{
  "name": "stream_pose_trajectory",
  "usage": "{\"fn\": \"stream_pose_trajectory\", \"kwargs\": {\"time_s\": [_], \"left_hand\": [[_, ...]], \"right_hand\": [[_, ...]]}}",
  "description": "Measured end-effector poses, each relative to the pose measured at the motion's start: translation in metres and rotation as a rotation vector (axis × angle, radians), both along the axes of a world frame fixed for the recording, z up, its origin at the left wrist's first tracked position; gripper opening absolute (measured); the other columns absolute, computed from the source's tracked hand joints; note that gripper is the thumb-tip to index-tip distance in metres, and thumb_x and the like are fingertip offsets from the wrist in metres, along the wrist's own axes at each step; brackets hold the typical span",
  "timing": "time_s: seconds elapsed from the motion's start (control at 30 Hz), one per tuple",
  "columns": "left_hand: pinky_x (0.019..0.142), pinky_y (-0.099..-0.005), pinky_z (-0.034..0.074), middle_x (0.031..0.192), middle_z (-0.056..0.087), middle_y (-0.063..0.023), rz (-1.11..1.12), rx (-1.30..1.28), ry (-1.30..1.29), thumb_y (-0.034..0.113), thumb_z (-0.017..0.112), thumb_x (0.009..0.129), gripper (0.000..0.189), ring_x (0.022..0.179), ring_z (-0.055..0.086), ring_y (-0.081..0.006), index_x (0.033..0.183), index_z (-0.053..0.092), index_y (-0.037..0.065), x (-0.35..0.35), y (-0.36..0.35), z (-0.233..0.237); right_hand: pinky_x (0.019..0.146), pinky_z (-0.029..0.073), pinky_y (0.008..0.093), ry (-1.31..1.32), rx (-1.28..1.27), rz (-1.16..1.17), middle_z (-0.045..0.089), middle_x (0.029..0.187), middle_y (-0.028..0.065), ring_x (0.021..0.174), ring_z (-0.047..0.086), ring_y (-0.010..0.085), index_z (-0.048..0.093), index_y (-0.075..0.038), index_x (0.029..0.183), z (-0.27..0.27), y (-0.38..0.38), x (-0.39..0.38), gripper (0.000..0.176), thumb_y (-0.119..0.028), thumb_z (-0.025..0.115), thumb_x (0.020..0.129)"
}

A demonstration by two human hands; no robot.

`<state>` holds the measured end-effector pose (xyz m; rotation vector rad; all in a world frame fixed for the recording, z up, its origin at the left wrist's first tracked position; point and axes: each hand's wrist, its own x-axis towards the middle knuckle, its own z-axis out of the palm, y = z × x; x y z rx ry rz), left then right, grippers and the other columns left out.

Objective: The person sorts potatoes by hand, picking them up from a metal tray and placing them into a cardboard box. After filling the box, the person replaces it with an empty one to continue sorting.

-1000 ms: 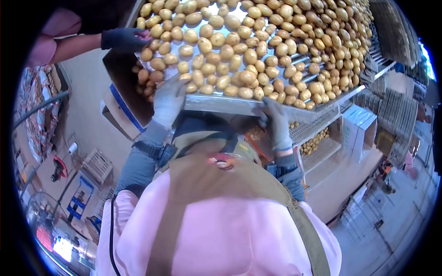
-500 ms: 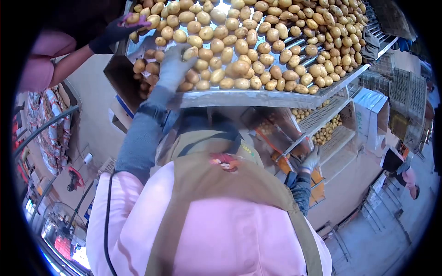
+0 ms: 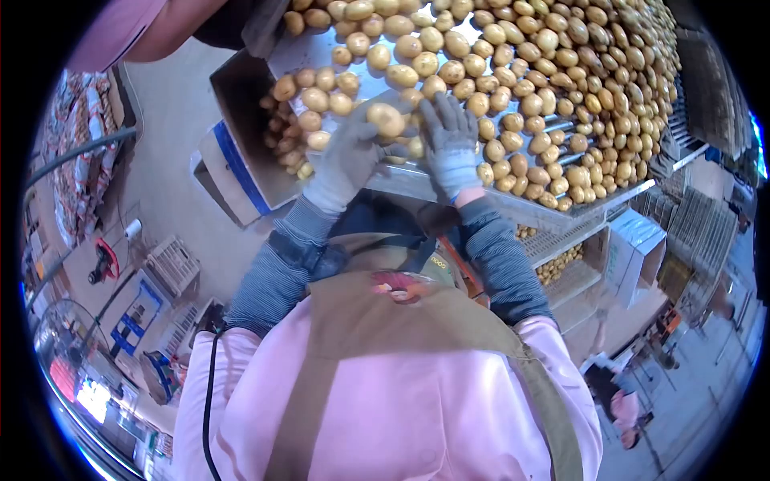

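Up on the sorting table [image 3: 301,56], left hand [image 3: 349,156] grasps a potato [image 3: 387,119], its long axis unclear; right hand [image 3: 449,144] lies beside, fingers spread flat.

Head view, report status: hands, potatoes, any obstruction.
Left hand in grey glove grips one round tan potato. Right hand open, flat on potatoes at metal roller table edge. Co-worker's pink sleeve far corner, clear of both.
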<state>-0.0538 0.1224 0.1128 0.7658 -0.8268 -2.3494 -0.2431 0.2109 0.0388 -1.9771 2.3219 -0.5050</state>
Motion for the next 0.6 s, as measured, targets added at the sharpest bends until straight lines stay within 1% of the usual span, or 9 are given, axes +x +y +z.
{"fn": "stream_pose_trajectory", "kwargs": {"time_s": [0.07, 0.1, 0.17, 0.2, 0.27, 0.37, 0.47, 0.53, 0.6], "left_hand": [[0.072, -0.0321, 0.058, 0.116, 0.062, -0.0123, -0.005, -0.313, -0.239, 0.027, 0.055, 0.101, 0.045, 0.092, 0.067, -0.0193, 0.139, 0.047, 0.003, 0.001, 0.000, 0.014], [0.068, -0.0306, 0.056, 0.112, 0.062, -0.0106, 0.000, -0.200, -0.237, 0.026, 0.055, 0.101, 0.042, 0.088, 0.066, -0.0177, 0.136, 0.049, 0.004, 0.006, -0.003, 0.012], [0.060, -0.0277, 0.052, 0.105, 0.063, -0.0070, 0.011, 0.024, -0.231, 0.025, 0.055, 0.101, 0.035, 0.078, 0.063, -0.0145, 0.130, 0.052, 0.005, 0.017, -0.006, 0.009], [0.057, -0.0250, 0.047, 0.095, 0.060, -0.0029, 0.082, 0.062, -0.303, 0.027, 0.056, 0.102, 0.025, 0.073, 0.058, -0.0117, 0.117, 0.057, 0.007, 0.016, -0.004, 0.000], [0.055, -0.0232, 0.045, 0.093, 0.060, -0.0027, 0.140, -0.868, -0.569, 0.030, 0.056, 0.101, 0.024, 0.070, 0.057, -0.0105, 0.110, 0.060, 0.008, 0.036, 0.000, -0.049], [0.055, -0.0233, 0.046, 0.085, 0.062, -0.0041, 0.349, -0.261, -0.549, 0.035, 0.054, 0.102, 0.029, 0.065, 0.058, -0.0104, 0.098, 0.062, 0.008, 0.052, 0.018, -0.060], [0.059, -0.0239, 0.050, 0.082, 0.064, -0.0059, 0.445, -0.194, -0.671, 0.034, 0.050, 0.103, 0.032, 0.068, 0.061, -0.0107, 0.099, 0.063, 0.004, 0.099, 0.001, -0.095], [0.068, -0.0251, 0.053, 0.086, 0.066, -0.0079, 0.533, -0.121, -0.701, 0.029, 0.053, 0.102, 0.030, 0.078, 0.064, -0.0121, 0.104, 0.065, 0.001, 0.108, -0.014, -0.082], [0.081, -0.0314, 0.052, 0.097, 0.069, -0.0106, 0.604, -0.309, -0.819, 0.026, 0.056, 0.099, 0.029, 0.090, 0.065, -0.0182, 0.109, 0.067, 0.002, 0.107, -0.026, -0.107]], "right_hand": [[0.110, 0.032, 0.0550, 0.029, -0.080, 0.045, 0.053, 0.139, 0.0094, 0.131, 0.049, 0.0327, 0.057, -0.016, 0.135, 0.010, -0.026, -0.008, 0.052, -0.022, 0.069, 0.085], [0.109, 0.032, 0.0555, 0.146, -0.097, 0.055, 0.053, 0.139, 0.0089, 0.130, 0.050, 0.0326, 0.057, -0.016, 0.135, 0.007, -0.045, -0.014, 0.051, -0.021, 0.070, 0.086], [0.107, 0.033, 0.0553, 0.097, -0.189, 0.019, 0.053, 0.140, 0.0092, 0.127, 0.052, 0.0322, 0.058, -0.017, 0.134, 0.005, -0.092, -0.020, 0.049, -0.026, 0.067, 0.087], [0.106, 0.034, 0.0548, 0.135, -0.141, 0.053, 0.053, 0.141, 0.0098, 0.127, 0.051, 0.0321, 0.058, -0.017, 0.134, 0.003, -0.117, -0.019, 0.048, -0.031, 0.065, 0.089], [0.105, 0.034, 0.0549, 0.127, 0.009, 0.122, 0.053, 0.143, 0.0094, 0.129, 0.049, 0.0347, 0.059, -0.019, 0.132, 0.003, -0.152, 0.000, 0.047, -0.043, 0.058, 0.091], [0.112, 0.030, 0.0571, 0.239, 0.106, 0.242, 0.050, 0.148, 0.0059, 0.137, 0.040, 0.0422, 0.054, -0.022, 0.140, 0.010, -0.139, 0.051, 0.056, -0.048, 0.059, 0.091], [0.114, 0.028, 0.0581, 0.081, 0.209, 0.401, 0.048, 0.151, 0.0060, 0.140, 0.038, 0.0412, 0.053, -0.022, 0.142, 0.032, -0.076, 0.065, 0.056, -0.043, 0.062, 0.090], [0.114, 0.028, 0.0583, 0.011, 0.249, 0.389, 0.048, 0.151, 0.0068, 0.140, 0.038, 0.0393, 0.054, -0.020, 0.142, 0.036, -0.037, 0.058, 0.055, -0.037, 0.063, 0.090], [0.113, 0.028, 0.0559, -0.014, 0.315, 0.343, 0.047, 0.150, 0.0085, 0.141, 0.038, 0.0369, 0.054, -0.016, 0.140, 0.041, -0.019, 0.036, 0.056, -0.033, 0.063, 0.088]]}}
